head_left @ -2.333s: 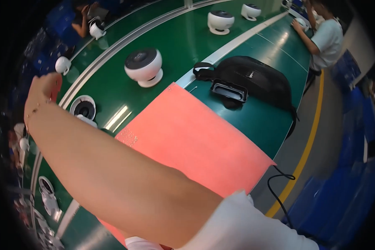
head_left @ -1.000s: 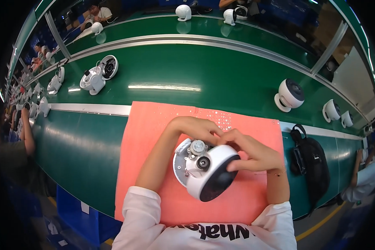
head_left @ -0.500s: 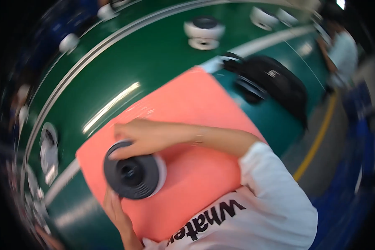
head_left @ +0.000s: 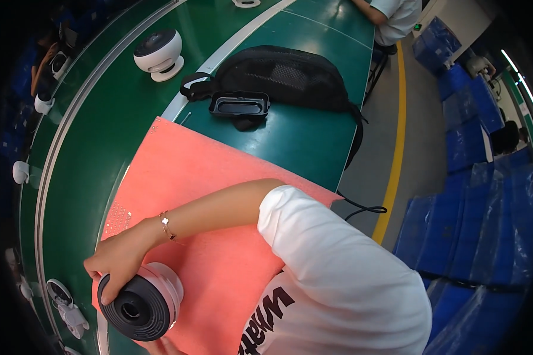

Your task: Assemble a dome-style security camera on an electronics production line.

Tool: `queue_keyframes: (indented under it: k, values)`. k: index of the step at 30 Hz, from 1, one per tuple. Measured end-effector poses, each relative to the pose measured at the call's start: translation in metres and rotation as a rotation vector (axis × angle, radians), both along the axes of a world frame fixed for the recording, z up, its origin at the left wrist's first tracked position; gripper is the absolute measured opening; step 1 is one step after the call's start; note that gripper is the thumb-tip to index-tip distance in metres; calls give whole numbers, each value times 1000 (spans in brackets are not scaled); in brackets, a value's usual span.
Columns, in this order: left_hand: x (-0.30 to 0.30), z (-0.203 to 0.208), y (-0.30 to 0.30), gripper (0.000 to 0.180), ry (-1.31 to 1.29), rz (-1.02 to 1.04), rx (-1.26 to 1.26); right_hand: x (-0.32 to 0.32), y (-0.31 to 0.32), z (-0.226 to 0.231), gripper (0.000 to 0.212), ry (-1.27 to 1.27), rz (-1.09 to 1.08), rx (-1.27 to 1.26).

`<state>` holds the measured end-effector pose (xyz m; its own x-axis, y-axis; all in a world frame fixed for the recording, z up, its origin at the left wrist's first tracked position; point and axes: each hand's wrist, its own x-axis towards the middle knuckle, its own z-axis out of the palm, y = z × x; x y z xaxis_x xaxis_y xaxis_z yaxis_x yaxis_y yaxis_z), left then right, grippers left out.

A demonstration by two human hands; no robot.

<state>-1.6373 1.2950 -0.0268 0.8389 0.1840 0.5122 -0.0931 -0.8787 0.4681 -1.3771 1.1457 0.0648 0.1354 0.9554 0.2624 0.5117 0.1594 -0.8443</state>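
Observation:
A round white device (head_left: 151, 305), which looks like a small fan, has a dark ribbed face with a hole in its middle. It lies tilted at the lower left, over the near left part of a pink mat (head_left: 189, 157). My right hand (head_left: 121, 260) grips its upper left rim, the thumb lying on the dark face and the fingers going over the edge. A bracelet is on that wrist. My left hand (head_left: 167, 348) shows only in part at the lower edge of the picture, its fingers against the device's underside; the rest is cut off.
A similar white device (head_left: 160, 54) stands on the green conveyor (head_left: 95, 148), with white parts (head_left: 68, 310) farther down. Beyond the mat lie a black bag (head_left: 284, 74) and an open black case (head_left: 240, 105). Blue crates (head_left: 474, 231) stand at the right. A co-worker (head_left: 391, 21) sits at the far end.
My view has swung to the right, so the mat, bag and device sit farther left in it. My right hand stays on the device's rim. Less of my left hand shows.

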Motion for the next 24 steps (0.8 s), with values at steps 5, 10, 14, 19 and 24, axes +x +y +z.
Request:
queue_keyframes:
  k: [5, 10, 14, 19, 24]
  values:
    - [30, 38, -46, 37, -206, 73, -1043, -3, -14, 1, 59, -59, -88, 72]
    - [21, 72, -32, 35, 134, 227, -414, -26, -12, 18, 49, -208, -159, 129]
    - [43, 103, -63, 35, 385, 374, -324, -23, -22, 10, 43, -358, -320, 127]
    - [59, 123, -65, 37, 633, 470, -184, -15, -21, 5, 43, -379, -353, 113]
    - [51, 136, -27, 32, 769, 273, -390, -14, 10, 3, 53, -386, -310, 18]
